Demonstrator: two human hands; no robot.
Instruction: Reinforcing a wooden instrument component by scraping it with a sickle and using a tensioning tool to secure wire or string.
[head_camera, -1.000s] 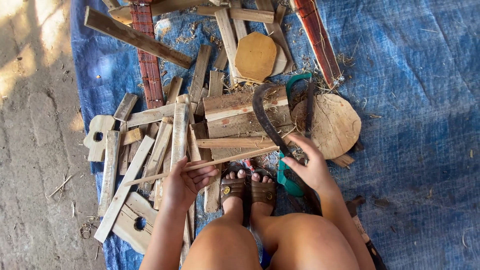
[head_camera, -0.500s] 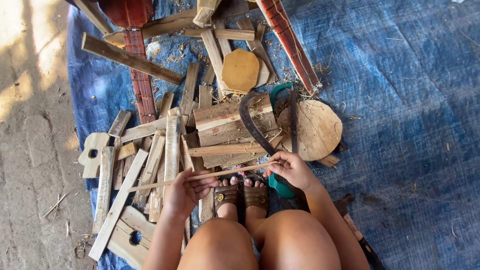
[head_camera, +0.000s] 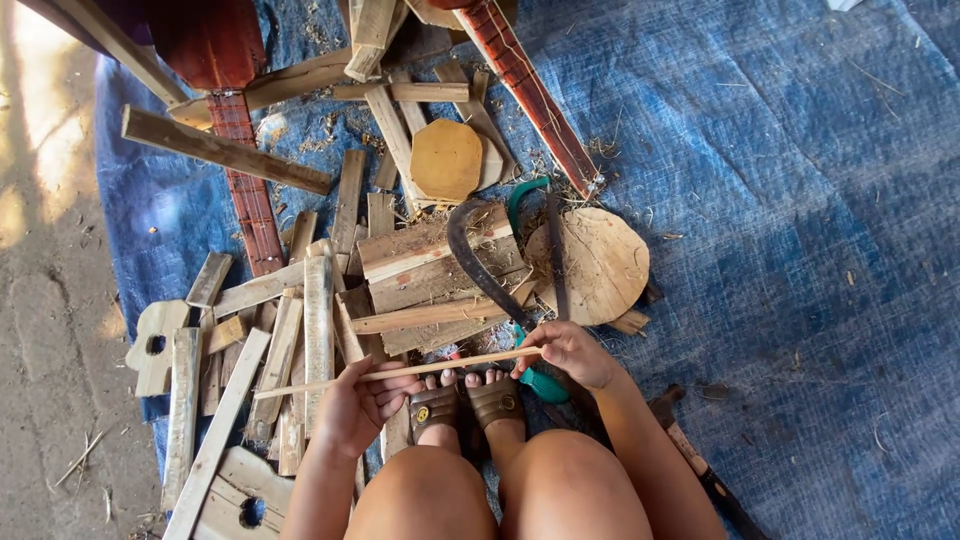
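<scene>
— What sits nearest?

— Two bare knees and, just past them, feet in brown sandals on the blue tarp.

— And the hands?

— Both hold one thin wooden stick, lying almost level above the toes. The left hand has its fingers curled around the stick near its middle; the right hand pinches the stick's right end with narrow fingers. The stick's left end pokes out over the loose slats.

— What is beside the right hand?

— A curved blade with a green handle, the handle just beside the hand, the dark blade arching away over a stack of wooden blocks.

— Farther out?

— A round wooden disc right of the blocks, scattered slats on the left, an octagonal wooden piece beyond, and red-brown carved strips at the far edge.
</scene>
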